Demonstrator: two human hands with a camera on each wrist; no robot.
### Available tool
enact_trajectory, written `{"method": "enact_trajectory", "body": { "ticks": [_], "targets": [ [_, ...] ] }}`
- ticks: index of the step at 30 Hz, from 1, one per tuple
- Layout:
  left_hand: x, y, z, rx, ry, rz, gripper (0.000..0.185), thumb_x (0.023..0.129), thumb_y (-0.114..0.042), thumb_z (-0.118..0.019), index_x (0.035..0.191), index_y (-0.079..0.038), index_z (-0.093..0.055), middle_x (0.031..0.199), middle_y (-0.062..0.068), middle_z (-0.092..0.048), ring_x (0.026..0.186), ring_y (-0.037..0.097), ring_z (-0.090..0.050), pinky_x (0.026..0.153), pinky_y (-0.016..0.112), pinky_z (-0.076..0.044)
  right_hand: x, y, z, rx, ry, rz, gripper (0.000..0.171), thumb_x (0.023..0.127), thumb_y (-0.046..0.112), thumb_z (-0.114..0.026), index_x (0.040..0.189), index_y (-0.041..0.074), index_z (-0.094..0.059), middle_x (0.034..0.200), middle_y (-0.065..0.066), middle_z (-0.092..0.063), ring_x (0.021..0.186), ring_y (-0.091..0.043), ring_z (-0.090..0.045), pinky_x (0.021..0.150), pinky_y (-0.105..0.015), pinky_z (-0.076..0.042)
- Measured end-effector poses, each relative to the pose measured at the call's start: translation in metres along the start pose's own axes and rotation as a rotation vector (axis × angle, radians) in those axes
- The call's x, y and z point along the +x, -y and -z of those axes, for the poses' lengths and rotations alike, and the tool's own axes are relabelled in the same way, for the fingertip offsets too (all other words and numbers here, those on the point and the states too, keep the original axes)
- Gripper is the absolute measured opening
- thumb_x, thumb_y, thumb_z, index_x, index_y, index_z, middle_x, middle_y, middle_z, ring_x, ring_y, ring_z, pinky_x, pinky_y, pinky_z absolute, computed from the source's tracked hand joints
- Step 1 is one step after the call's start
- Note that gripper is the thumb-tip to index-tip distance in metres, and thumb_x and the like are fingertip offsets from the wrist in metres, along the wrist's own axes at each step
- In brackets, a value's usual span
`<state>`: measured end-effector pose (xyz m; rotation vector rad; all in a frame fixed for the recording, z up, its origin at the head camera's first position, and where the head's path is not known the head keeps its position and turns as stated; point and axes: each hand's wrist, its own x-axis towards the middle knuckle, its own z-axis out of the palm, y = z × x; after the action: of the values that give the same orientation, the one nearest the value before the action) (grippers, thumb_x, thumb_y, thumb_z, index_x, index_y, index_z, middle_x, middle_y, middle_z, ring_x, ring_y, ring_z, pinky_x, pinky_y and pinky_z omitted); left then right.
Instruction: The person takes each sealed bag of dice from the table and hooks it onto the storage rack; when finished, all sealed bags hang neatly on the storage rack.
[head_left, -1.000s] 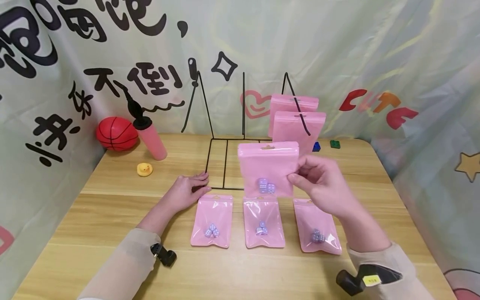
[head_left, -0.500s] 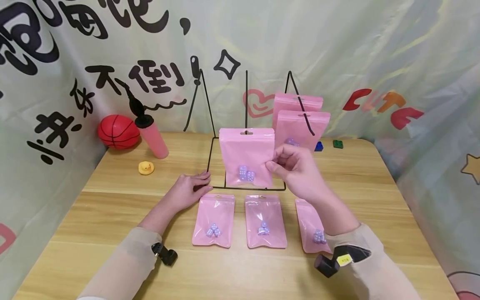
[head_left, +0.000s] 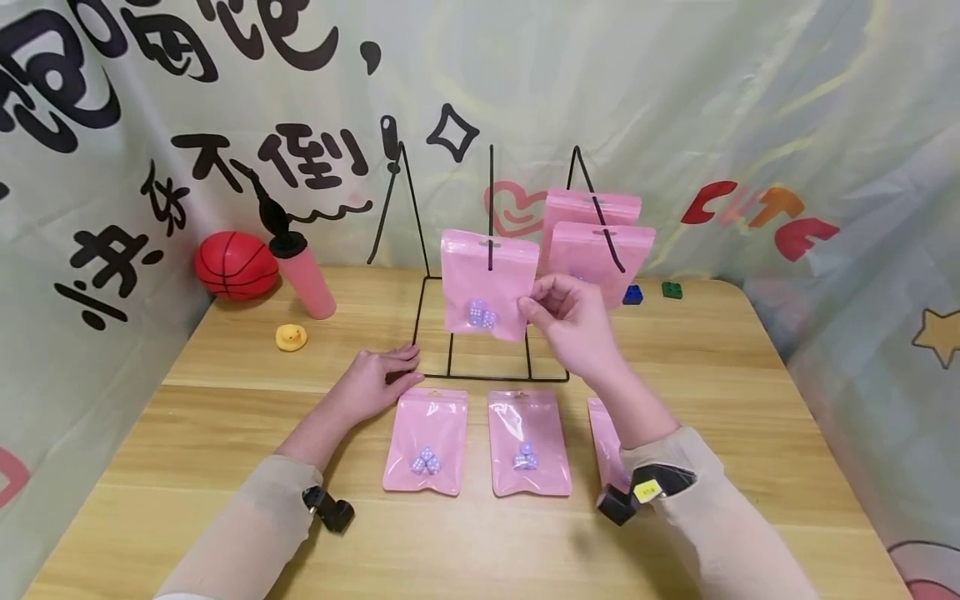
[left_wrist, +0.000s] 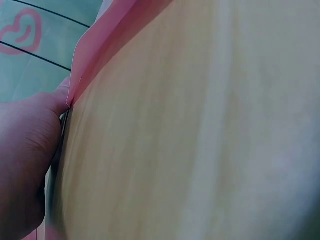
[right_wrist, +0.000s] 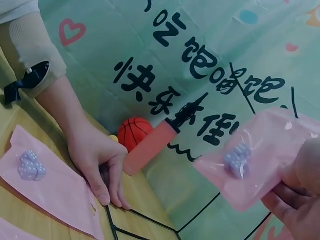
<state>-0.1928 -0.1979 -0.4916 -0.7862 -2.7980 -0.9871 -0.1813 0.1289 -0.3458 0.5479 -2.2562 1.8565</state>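
Head view: right hand (head_left: 573,329) pinches glossy pink pouch (head_left: 489,283) against wire rack (head_left: 487,267).

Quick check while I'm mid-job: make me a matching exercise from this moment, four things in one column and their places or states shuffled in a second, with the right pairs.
Things:
1. held pouch
2. left hand
3. yellow duck
4. red ball

Places or states:
A. flat on the table by the wire rack base
B. far left, against the backdrop
C. pinched by the right hand at the rack's middle hook
D. on the table in front of the pink pump

Pairs: 1-C, 2-A, 3-D, 4-B
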Motion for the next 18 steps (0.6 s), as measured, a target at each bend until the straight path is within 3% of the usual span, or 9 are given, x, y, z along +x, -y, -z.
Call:
{"method": "enact_trajectory", "body": {
  "ticks": [10, 18],
  "targets": [
    [0.000, -0.001, -0.001, 0.000, -0.004, 0.001, 0.035, 0.099, -0.022, -0.080, 0.125, 0.000, -0.075, 0.141, 0.015, -0.063, 0.136, 0.028, -0.058, 0.112, 0.044, -0.047, 0.020, -0.001, -0.013, -0.160, -0.199, 0.024, 0.008, 0.102, 0.000, -0.070, 0.099, -0.007, -0.072, 0.090, -0.016, -0.075, 0.075, -0.028, -0.067, 0.063, -0.021, -0.054],
    [0.000, -0.001, -0.001, 0.007, -0.003, 0.009, 0.035, 0.099, -0.023, -0.079, 0.125, 0.000, -0.075, 0.142, 0.014, -0.063, 0.136, 0.028, -0.058, 0.113, 0.046, -0.046, 0.036, -0.004, -0.016, -0.177, -0.252, 0.025, 0.008, 0.103, 0.002, -0.069, 0.101, -0.005, -0.071, 0.090, -0.015, -0.074, 0.076, -0.024, -0.069, 0.065, -0.022, -0.056]
  ]
}}
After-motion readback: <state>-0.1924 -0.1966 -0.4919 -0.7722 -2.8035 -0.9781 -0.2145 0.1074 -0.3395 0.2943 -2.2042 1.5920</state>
